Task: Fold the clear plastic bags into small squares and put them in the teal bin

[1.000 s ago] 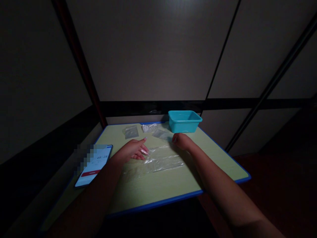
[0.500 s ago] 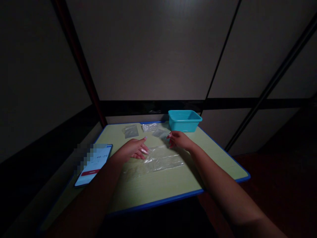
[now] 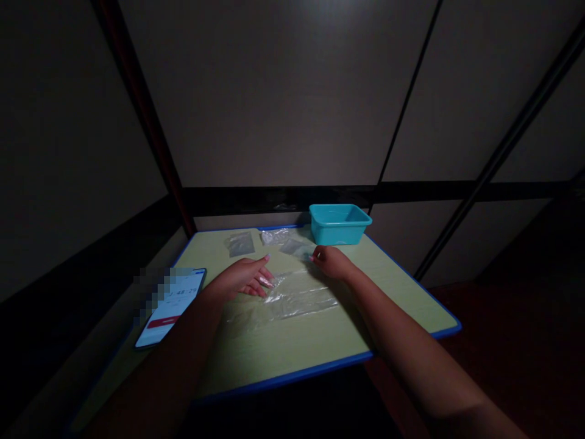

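My left hand [image 3: 247, 278] is held palm inward with its fingers apart and holds nothing. Its fingertips are beside the left end of a large clear plastic bag [image 3: 301, 300], which lies flat and wrinkled on the table. My right hand [image 3: 333, 262] has thumb and fingers pinched together at the right edge of a small clear plastic bag [image 3: 294, 247]. The exact grip is partly hidden by the fingers. Behind that bag lies a crumpled clear plastic packet [image 3: 275, 236]. Another small plastic bag [image 3: 241, 244] rests flat at the back left.
A turquoise plastic basket [image 3: 340, 234] stands at the back right of the blue-edged table [image 3: 283, 366]. At the left edge lies a phone [image 3: 176, 308] with its screen lit. Panelled cabinet doors [image 3: 283, 110] rise directly behind the table.
My right hand has dropped slightly, and its spread fingers have closed into a pinch at the small bag's edge. My left hand is almost unmoved.
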Tool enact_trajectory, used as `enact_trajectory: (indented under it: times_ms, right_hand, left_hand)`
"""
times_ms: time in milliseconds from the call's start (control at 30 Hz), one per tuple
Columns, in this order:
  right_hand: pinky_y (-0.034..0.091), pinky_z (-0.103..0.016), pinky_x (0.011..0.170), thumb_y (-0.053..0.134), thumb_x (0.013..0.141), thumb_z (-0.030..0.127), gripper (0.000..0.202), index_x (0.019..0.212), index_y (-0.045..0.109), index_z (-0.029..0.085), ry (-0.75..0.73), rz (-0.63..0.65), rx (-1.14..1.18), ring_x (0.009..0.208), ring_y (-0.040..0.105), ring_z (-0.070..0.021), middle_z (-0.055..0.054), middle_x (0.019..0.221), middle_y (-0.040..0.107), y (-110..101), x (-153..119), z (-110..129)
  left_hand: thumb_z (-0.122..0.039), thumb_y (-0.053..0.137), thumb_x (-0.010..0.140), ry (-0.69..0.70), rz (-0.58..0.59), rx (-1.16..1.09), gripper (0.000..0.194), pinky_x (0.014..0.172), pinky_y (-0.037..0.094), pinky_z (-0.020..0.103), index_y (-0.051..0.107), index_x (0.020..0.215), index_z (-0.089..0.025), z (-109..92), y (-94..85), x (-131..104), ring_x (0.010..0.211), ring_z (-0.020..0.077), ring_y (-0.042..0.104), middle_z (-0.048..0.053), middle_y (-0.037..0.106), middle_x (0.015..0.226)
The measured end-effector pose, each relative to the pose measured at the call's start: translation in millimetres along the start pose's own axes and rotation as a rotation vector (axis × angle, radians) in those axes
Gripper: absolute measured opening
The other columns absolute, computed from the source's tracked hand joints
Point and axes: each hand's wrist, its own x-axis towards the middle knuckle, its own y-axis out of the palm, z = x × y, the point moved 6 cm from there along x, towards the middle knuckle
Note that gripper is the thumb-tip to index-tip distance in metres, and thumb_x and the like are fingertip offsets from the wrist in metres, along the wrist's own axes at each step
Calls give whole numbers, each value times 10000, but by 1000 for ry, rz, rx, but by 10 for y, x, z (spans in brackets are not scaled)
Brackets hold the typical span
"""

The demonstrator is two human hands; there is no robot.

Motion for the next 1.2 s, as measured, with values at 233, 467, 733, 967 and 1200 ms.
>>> enact_trajectory:
  times_ms: [233,467,733,967,1200]
  right_hand:
    - [414,-267,763,541,779,211,187,934,634,162,-291,-53,154,879,578,-181,-85,965,648,1,-72,229]
    - [223,-448,1043,487,802,155,495,1288,452,241,-449,192,280,1234,402,-204,-73,1317,476,178,-201,472]
    - [102,-519,1060,461,803,111,465,1242,506,259,-476,290,280,1282,322,-208,-56,1334,449,257,-226,569]
    - [63,-547,1051,408,756,2,584,1251,490,299,-478,312,264,1301,277,-197,-22,1342,437,288,-217,548]
    - [33,-563,1044,407,717,-23,602,1224,518,283,-469,323,259,1282,319,-201,-23,1311,474,270,-236,564]
  left_hand:
    - [-740,506,614,23,3,13,638,608,447,292,639,746,-130,-50,9,-46,578,175,626,101,698,773]
    - [-770,399,659,69,35,-36,692,666,451,305,646,767,-133,-101,20,-55,642,192,639,104,696,771]
    - [-808,259,687,152,75,-107,796,681,458,319,644,876,-137,-147,20,-32,646,202,642,98,692,753]
    - [-814,150,704,373,79,-197,881,612,450,314,598,1036,-132,-351,-106,-152,559,171,589,128,686,871]
    - [-711,222,775,483,-366,85,704,772,432,316,624,915,-150,-323,-294,-58,889,230,572,116,645,974]
